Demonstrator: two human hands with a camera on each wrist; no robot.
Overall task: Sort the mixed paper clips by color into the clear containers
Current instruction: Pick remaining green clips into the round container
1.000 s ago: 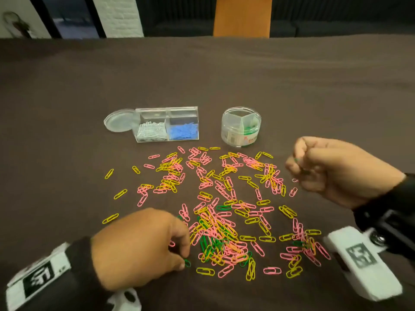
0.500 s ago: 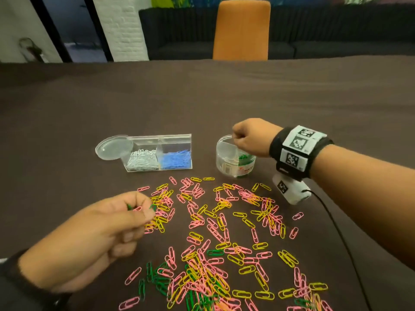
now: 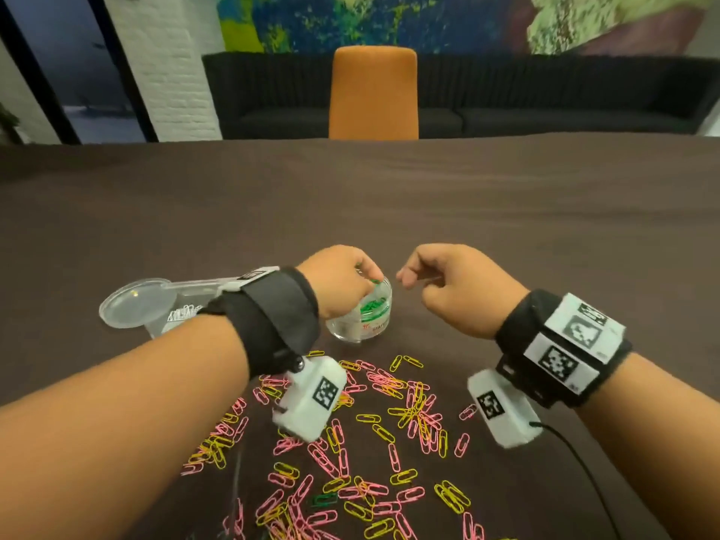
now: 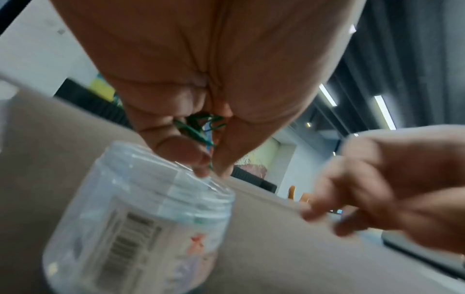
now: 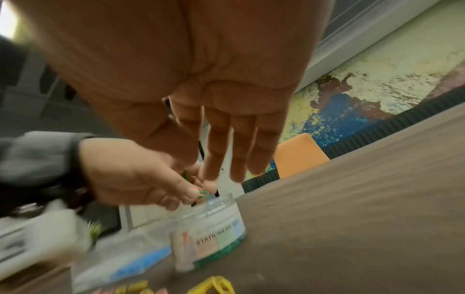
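Observation:
My left hand hovers over the round clear jar, pinching several green paper clips just above the jar's rim. Green clips lie inside the jar. My right hand hangs just right of the jar, and its fingers are relaxed and hold nothing. Pink and yellow clips are scattered on the brown table near me, with one green clip among them. The rectangular clear box with blue and white clips is mostly hidden behind my left wrist.
A round clear lid lies left of the rectangular box. A black cable trails from my right wrist camera across the table. An orange chair stands at the far edge, with a dark sofa behind it.
My left hand rose from the pile and carried green clips to the round jar. My right hand pulled back from the jar to its right side. The view tilted up.

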